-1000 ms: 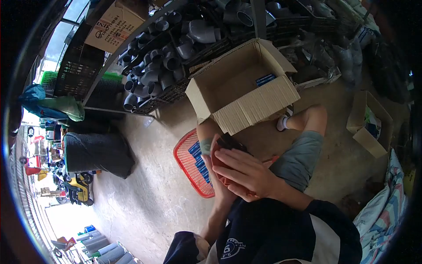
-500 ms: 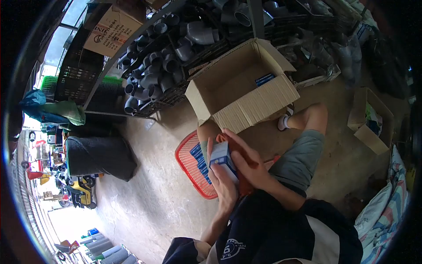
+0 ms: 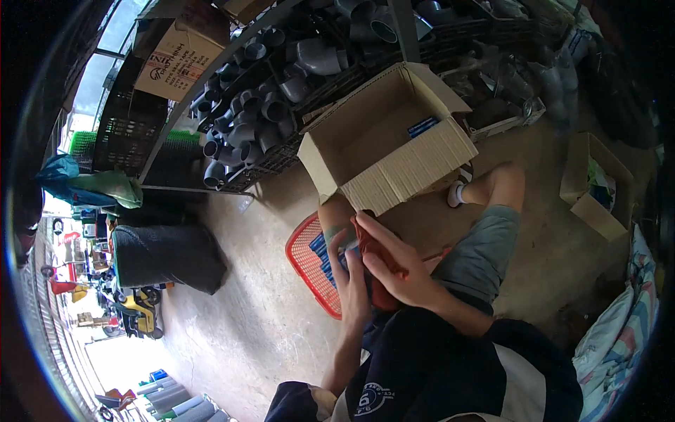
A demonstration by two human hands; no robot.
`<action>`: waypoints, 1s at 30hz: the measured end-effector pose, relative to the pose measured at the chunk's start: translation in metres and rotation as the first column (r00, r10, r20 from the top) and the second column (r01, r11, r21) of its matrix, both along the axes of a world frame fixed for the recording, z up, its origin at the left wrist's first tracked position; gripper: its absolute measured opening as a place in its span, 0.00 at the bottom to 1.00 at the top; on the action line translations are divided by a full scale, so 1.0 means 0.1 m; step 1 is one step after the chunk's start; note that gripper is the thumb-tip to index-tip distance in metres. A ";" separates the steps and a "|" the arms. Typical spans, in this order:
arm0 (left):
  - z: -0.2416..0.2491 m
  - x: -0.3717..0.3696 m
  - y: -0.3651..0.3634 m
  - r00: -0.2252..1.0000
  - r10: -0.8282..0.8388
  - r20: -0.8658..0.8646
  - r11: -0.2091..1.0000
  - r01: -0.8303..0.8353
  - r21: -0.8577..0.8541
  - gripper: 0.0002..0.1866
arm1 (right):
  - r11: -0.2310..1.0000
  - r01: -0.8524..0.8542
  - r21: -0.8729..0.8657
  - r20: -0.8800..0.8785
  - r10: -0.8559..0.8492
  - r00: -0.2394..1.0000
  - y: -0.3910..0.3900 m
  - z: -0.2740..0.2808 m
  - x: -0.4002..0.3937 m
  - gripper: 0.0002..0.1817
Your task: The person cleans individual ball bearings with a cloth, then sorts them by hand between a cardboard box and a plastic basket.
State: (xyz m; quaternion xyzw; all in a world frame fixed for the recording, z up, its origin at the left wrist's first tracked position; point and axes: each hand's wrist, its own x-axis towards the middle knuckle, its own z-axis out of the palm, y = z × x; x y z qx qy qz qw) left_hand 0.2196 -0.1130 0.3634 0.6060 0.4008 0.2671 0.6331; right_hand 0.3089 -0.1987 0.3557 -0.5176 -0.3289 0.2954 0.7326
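Observation:
In front of my torso, my left hand (image 3: 351,292) is closed round a small blue-and-white box, now mostly hidden behind the fingers. My right hand (image 3: 401,274) presses a reddish-orange cloth (image 3: 370,243) against the box from the other side. Below and left of the hands is a red plastic basket (image 3: 298,264), partly covered by my leg and arm. Several blue boxes (image 3: 320,252) lie in it. Beyond my hands stands an open cardboard carton (image 3: 408,176) with a few small blue boxes (image 3: 422,127) at its right inner side.
Black crates of grey pipe fittings (image 3: 242,133) fill the rack behind the carton. A dark mesh roll (image 3: 165,257) stands at left. A smaller open carton (image 3: 601,214) is at right, near a striped sack (image 3: 619,316). My bent leg (image 3: 485,239) lies right of the hands.
The blue-and-white box has turned and sunk between my hands, so its white face no longer shows. My left fingers have shifted round it, and the cloth has moved with my right hand.

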 end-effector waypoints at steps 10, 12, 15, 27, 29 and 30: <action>0.03 0.05 0.01 0.990 -0.021 -0.141 0.989 0.041 0.141 0.27 | 0.996 -0.079 -0.043 0.238 0.087 0.967 -0.11 -0.02 0.07 0.37; 0.13 0.08 0.01 0.997 0.008 -0.082 0.996 -0.001 0.087 0.27 | 0.998 -0.070 -0.011 0.206 0.070 0.976 -0.09 0.00 0.04 0.36; 0.14 0.08 0.21 0.996 0.092 -0.003 0.996 -0.092 0.018 0.33 | 0.999 -0.014 -0.043 0.340 0.028 0.940 -0.17 0.05 -0.17 0.35; 0.14 0.10 0.18 0.993 -0.002 -0.114 0.963 0.032 0.268 0.28 | 0.988 -0.115 0.103 -0.387 0.146 0.910 -0.28 -0.04 0.07 0.31; 0.15 0.07 0.17 0.996 -0.083 -0.017 0.991 0.081 -0.103 0.29 | 0.994 -0.108 0.031 -0.174 0.112 0.978 -0.29 -0.03 0.12 0.31; 0.16 0.03 0.16 0.993 -0.109 0.039 0.952 0.116 -0.285 0.29 | 0.994 -0.108 -0.012 -0.088 0.107 0.990 -0.29 -0.02 0.12 0.31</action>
